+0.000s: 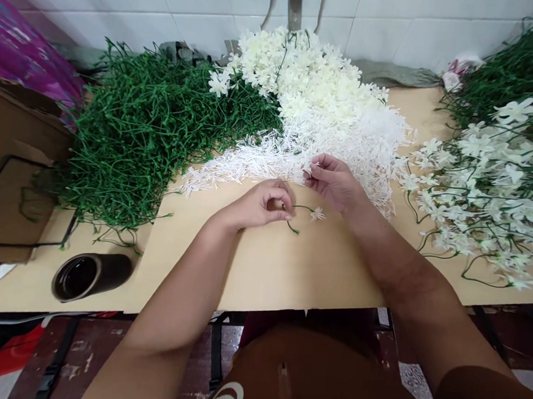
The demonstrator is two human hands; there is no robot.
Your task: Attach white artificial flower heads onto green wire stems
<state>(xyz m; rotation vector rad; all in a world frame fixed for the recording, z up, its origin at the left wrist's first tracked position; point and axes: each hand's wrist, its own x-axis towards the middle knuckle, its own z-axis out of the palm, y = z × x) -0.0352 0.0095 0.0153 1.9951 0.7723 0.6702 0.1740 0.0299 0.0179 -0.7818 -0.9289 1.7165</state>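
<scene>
While the left hand (259, 204) pinches one thin green stem (299, 209) over the table (265, 267), its single white flower (317, 214) points right, the stem lying roughly left to right. Just beyond, the right hand (332, 181) pinches a small white piece (308, 168) at the white pile (326, 149).

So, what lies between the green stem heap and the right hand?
In the head view, a spread of white plastic pieces lies between the green stem heap and the right hand.
</scene>
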